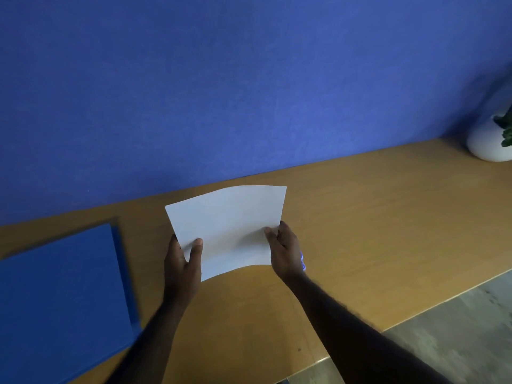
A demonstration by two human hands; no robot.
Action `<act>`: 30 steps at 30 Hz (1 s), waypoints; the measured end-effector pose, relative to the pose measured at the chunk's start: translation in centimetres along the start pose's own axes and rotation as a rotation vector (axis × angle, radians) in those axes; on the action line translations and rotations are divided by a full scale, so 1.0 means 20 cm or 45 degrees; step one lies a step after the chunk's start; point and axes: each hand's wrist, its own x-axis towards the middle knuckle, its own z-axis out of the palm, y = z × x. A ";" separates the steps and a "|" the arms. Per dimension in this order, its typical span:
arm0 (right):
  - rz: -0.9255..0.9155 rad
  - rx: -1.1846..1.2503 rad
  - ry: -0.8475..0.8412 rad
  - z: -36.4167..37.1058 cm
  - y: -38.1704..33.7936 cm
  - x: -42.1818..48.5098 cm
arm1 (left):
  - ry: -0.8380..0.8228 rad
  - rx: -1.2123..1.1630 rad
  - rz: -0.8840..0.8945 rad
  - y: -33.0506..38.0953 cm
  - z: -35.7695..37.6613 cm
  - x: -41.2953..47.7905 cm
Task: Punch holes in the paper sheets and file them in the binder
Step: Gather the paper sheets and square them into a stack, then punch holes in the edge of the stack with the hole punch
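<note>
White paper sheets (pixel 227 225) between both hands.

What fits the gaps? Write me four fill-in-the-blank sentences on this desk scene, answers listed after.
1. Both hands hold the white ____ above the desk.
2. The left hand grips its near-left edge; the right hand grips its ____ edge.
3. The binder lying at left is coloured ____.
4. The binder's cover is ____.

Answers: paper; right; blue; closed
</note>
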 end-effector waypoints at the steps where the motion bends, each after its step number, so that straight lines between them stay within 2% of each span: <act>1: -0.004 -0.025 0.002 0.00 0.00 0.00 | -0.010 0.017 -0.017 -0.02 0.00 0.00; 6: 0.024 -0.083 -0.033 -0.02 0.01 0.06 | -0.058 0.061 -0.085 -0.12 0.00 0.03; 10: 0.229 -0.243 -0.023 -0.02 0.07 0.06 | -0.179 0.007 -0.312 -0.21 -0.01 0.01; 13: 0.313 -0.352 -0.003 -0.01 0.13 0.06 | -0.273 0.026 -0.378 -0.25 -0.02 -0.05; 17: 0.211 -0.705 -0.156 -0.04 0.16 0.06 | -0.196 0.152 -0.449 -0.32 0.00 -0.10; 19: 0.137 -0.787 -0.078 -0.11 0.16 0.09 | -0.155 0.157 -0.513 -0.33 0.00 -0.10; 23: 0.268 -0.752 0.209 -0.34 0.23 0.15 | -0.150 0.187 -0.597 -0.36 0.01 -0.10; 27: 0.469 -0.833 -0.019 -0.44 0.30 0.14 | -0.176 0.195 -0.660 -0.35 0.07 -0.11; 30: 0.466 -0.761 -0.114 -0.43 0.33 0.11 | -0.207 0.194 -0.677 -0.34 0.12 -0.13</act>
